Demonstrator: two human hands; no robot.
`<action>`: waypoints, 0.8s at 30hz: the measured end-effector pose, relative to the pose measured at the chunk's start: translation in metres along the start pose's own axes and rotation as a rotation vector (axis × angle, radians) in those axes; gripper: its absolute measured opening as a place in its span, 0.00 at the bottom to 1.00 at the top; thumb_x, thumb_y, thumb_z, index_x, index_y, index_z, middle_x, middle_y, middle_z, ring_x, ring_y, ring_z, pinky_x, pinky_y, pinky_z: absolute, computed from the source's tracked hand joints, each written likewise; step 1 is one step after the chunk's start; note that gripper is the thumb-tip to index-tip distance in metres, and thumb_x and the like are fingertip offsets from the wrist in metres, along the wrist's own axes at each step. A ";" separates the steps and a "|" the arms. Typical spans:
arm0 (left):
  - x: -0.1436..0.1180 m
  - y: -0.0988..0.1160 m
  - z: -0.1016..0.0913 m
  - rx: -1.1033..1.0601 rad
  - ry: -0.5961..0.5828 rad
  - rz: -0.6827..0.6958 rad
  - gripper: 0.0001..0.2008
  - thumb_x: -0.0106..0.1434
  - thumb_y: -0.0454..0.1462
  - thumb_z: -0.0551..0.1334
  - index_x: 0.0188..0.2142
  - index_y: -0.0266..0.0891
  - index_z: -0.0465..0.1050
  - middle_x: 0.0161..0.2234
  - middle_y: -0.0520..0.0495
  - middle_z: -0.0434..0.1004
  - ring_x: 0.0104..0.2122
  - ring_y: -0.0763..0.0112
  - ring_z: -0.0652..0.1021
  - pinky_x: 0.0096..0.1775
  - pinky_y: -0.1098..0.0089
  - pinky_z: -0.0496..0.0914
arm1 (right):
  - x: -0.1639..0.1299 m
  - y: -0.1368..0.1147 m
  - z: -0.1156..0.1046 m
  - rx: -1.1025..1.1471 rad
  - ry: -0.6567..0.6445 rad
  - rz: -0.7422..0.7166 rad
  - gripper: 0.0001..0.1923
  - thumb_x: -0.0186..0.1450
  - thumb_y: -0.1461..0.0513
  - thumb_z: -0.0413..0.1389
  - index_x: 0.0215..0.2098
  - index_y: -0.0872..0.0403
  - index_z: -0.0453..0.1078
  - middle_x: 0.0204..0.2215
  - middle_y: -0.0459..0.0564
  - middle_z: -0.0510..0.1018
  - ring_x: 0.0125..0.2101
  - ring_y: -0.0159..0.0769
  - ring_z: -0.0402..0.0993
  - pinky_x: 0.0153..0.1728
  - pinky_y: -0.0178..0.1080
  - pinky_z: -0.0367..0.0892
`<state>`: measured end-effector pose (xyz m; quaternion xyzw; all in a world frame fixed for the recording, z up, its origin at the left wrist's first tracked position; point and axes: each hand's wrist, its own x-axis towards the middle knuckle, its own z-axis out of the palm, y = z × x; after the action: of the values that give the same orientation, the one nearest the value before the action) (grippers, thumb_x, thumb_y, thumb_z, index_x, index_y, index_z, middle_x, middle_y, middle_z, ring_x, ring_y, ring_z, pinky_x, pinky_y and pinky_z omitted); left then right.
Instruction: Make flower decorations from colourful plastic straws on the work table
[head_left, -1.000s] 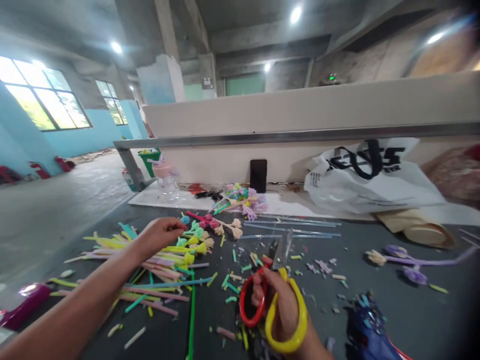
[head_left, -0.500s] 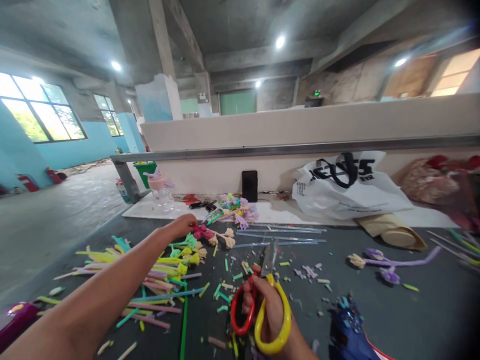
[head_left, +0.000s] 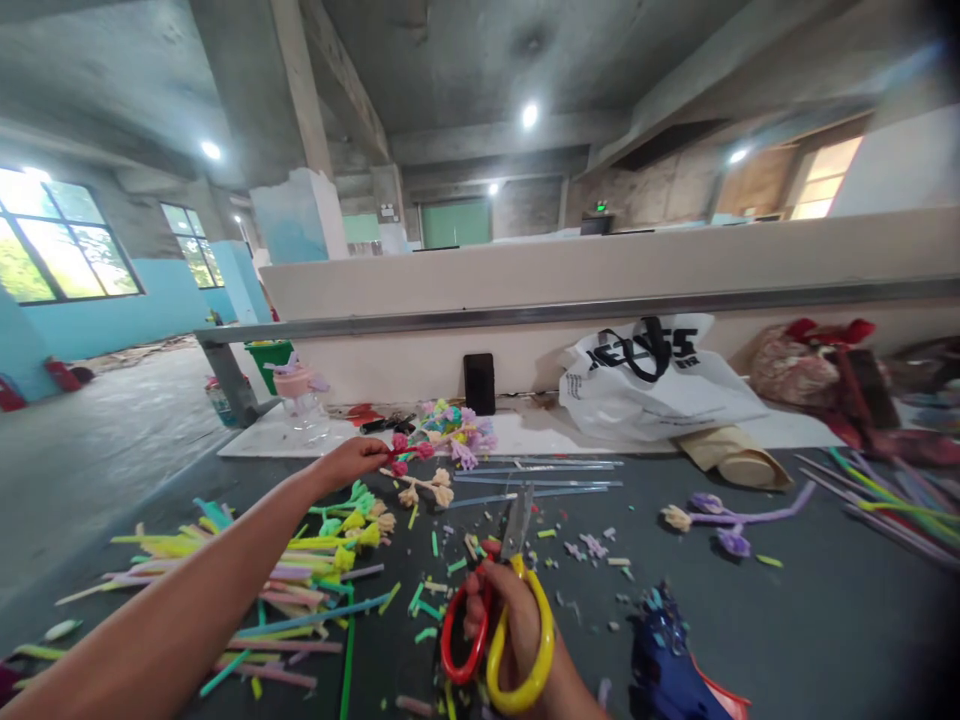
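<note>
My left hand (head_left: pixel 349 464) is stretched to the far side of the dark table, its fingers pinched on a red pipe-cleaner flower sprig (head_left: pixel 412 453). Just below that sprig lies a cream flower sprig (head_left: pixel 430 487), apart from the hand. In my right hand (head_left: pixel 521 605) is a pair of scissors (head_left: pixel 517 525) with one red and one yellow handle, blades pointing away from me. Under my left forearm spreads a pile of coloured pipe-cleaner stems (head_left: pixel 292 572), with green and yellow flower heads (head_left: pixel 356 528) at its right end.
Small cut scraps (head_left: pixel 427 605) litter the middle of the table. A purple flower stem (head_left: pixel 739 518) and a dark blue glossy object (head_left: pixel 671 650) lie to the right. Along the back are a phone (head_left: pixel 479 384), a white bag (head_left: pixel 652 385) and a bundle of finished flowers (head_left: pixel 457 432).
My left hand has raised the red flower sprig away from the cream one beside it. The view has turned slightly right. My right hand still holds the scissors.
</note>
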<state>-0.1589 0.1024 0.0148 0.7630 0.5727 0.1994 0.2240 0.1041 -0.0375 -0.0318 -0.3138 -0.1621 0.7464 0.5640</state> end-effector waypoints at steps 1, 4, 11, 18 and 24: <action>0.004 0.001 0.002 -0.005 -0.005 0.000 0.13 0.61 0.41 0.55 0.40 0.34 0.68 0.37 0.47 0.71 0.34 0.68 0.73 0.35 0.64 0.70 | 0.001 0.001 -0.001 -0.002 -0.010 -0.005 0.22 0.49 0.58 0.58 0.40 0.51 0.56 0.12 0.39 0.68 0.11 0.26 0.58 0.12 0.28 0.54; 0.019 0.002 0.007 0.003 -0.007 -0.004 0.13 0.61 0.40 0.55 0.42 0.34 0.67 0.40 0.46 0.70 0.36 0.67 0.73 0.37 0.62 0.70 | 0.004 0.003 -0.005 -0.013 -0.022 -0.015 0.22 0.51 0.58 0.57 0.41 0.51 0.55 0.13 0.39 0.69 0.11 0.26 0.59 0.11 0.27 0.54; 0.050 -0.004 0.015 0.132 0.026 0.017 0.14 0.60 0.40 0.55 0.44 0.35 0.65 0.43 0.45 0.69 0.38 0.66 0.73 0.38 0.61 0.69 | 0.006 0.004 -0.007 -0.034 -0.029 -0.003 0.22 0.51 0.59 0.57 0.41 0.51 0.55 0.13 0.39 0.69 0.11 0.26 0.59 0.12 0.28 0.55; 0.038 0.018 0.028 0.349 0.007 0.231 0.12 0.60 0.39 0.56 0.43 0.36 0.67 0.46 0.44 0.67 0.45 0.63 0.69 0.46 0.55 0.64 | 0.003 0.004 -0.005 -0.032 -0.035 -0.020 0.22 0.51 0.58 0.57 0.41 0.51 0.54 0.13 0.39 0.69 0.11 0.26 0.59 0.11 0.28 0.55; 0.020 0.032 0.046 0.470 -0.135 0.331 0.12 0.60 0.39 0.56 0.41 0.36 0.67 0.43 0.45 0.69 0.42 0.65 0.71 0.43 0.58 0.66 | 0.002 0.003 -0.004 -0.042 -0.041 -0.036 0.22 0.51 0.58 0.57 0.41 0.51 0.55 0.13 0.39 0.69 0.11 0.26 0.59 0.12 0.28 0.56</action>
<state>-0.1026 0.1087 -0.0035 0.8884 0.4549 0.0442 0.0432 0.1037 -0.0368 -0.0375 -0.3073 -0.1950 0.7388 0.5672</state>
